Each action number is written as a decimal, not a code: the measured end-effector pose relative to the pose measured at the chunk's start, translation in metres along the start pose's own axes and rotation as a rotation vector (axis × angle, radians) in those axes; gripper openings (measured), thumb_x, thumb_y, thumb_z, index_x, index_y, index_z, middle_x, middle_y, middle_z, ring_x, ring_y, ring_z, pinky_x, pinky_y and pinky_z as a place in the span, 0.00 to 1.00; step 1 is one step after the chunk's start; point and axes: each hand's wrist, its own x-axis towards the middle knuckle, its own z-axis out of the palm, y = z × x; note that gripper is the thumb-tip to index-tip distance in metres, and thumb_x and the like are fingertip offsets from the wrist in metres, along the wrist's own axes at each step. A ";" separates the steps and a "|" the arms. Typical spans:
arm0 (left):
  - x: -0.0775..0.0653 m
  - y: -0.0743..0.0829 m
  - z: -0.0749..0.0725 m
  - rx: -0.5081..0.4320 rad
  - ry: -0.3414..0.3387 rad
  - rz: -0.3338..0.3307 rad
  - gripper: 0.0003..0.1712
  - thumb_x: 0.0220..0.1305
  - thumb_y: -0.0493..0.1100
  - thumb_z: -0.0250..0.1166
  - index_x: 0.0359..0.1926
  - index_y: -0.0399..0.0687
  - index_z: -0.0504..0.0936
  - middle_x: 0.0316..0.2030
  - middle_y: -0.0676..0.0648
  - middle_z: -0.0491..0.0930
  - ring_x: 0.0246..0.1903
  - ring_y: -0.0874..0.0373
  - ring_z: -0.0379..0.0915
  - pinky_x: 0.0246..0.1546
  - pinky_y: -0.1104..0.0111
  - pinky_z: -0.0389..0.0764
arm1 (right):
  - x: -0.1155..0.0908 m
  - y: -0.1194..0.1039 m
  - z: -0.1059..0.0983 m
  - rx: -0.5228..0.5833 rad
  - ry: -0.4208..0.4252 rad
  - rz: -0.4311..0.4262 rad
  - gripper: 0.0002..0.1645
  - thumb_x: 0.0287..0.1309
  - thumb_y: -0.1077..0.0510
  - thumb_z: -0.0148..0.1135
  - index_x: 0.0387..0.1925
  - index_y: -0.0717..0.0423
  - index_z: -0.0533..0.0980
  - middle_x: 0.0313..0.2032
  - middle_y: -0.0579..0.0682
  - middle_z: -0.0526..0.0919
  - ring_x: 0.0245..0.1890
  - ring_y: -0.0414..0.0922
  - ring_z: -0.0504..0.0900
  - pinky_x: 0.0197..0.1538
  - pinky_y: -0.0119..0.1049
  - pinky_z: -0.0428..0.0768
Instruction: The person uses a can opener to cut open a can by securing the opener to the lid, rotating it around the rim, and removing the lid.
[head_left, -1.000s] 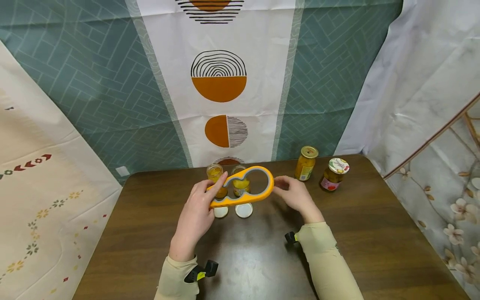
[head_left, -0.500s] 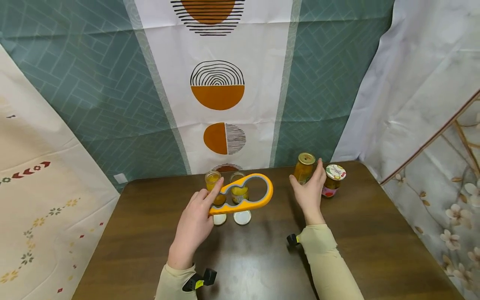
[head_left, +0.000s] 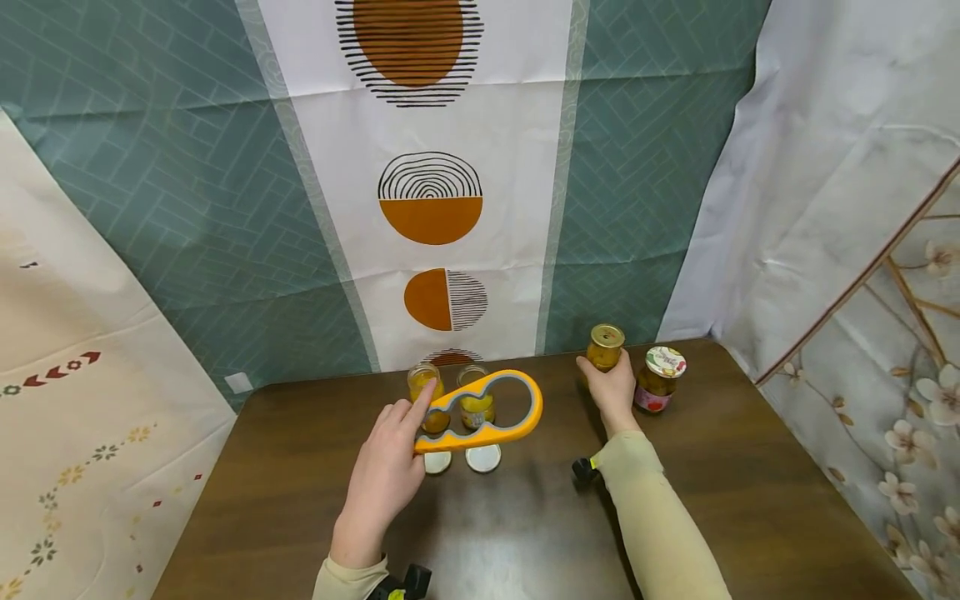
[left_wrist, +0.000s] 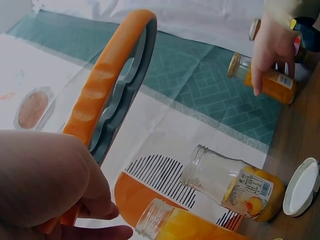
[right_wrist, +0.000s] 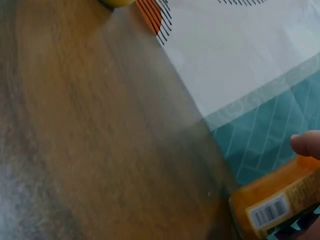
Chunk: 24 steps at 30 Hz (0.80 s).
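Observation:
My left hand (head_left: 386,475) grips the narrow end of an orange jar opener (head_left: 487,434) with a grey scalloped inner edge. The index finger lies stretched along it, and the tool is held up over the table. My right hand (head_left: 613,392) holds a closed jar (head_left: 604,354) of orange fruit with a gold lid, at the back right. In the left wrist view, thumb and fingers wrap the jar's body (left_wrist: 274,86) from either side. In the right wrist view the jar's lower end with a barcode label (right_wrist: 270,211) shows at the lower right, the thumb (right_wrist: 306,144) above it.
Two lidless jars of yellow fruit (head_left: 423,379) (head_left: 477,408) stand behind the opener. Two white-sided lids (head_left: 437,462) (head_left: 483,458) lie in front of them. A jar with a fruit-patterned lid (head_left: 656,383) stands right of my right hand. A patterned curtain (head_left: 510,250) hangs behind the table (head_left: 495,533).
My right hand has left the opener's round end, reached to the gold-lidded jar and closed around it. My left hand keeps holding the opener. The head view has tilted up slightly.

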 end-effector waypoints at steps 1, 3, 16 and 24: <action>-0.001 0.000 0.000 0.000 0.002 -0.001 0.56 0.43 0.15 0.65 0.78 0.46 0.73 0.38 0.47 0.77 0.40 0.52 0.68 0.33 0.64 0.74 | 0.000 0.002 0.000 0.001 -0.002 0.005 0.44 0.65 0.53 0.74 0.74 0.63 0.63 0.63 0.65 0.75 0.64 0.62 0.74 0.68 0.56 0.69; -0.001 0.000 0.000 0.001 0.010 0.000 0.54 0.43 0.15 0.65 0.76 0.42 0.74 0.39 0.46 0.78 0.41 0.51 0.69 0.34 0.64 0.75 | 0.000 0.006 0.000 0.002 -0.006 0.005 0.41 0.65 0.53 0.74 0.71 0.63 0.65 0.60 0.63 0.76 0.61 0.61 0.75 0.66 0.55 0.70; -0.003 0.002 0.000 -0.009 0.025 -0.009 0.53 0.42 0.15 0.65 0.75 0.41 0.76 0.40 0.46 0.77 0.40 0.52 0.67 0.32 0.65 0.73 | -0.006 0.013 -0.005 -0.010 -0.060 -0.007 0.44 0.70 0.51 0.71 0.76 0.62 0.60 0.63 0.66 0.74 0.64 0.62 0.73 0.69 0.56 0.69; -0.002 0.001 -0.002 -0.014 0.048 -0.020 0.53 0.43 0.16 0.65 0.75 0.42 0.75 0.41 0.46 0.77 0.41 0.51 0.68 0.29 0.65 0.74 | -0.025 0.010 -0.009 0.013 -0.096 -0.035 0.40 0.70 0.52 0.72 0.71 0.63 0.63 0.60 0.64 0.75 0.61 0.60 0.75 0.67 0.55 0.71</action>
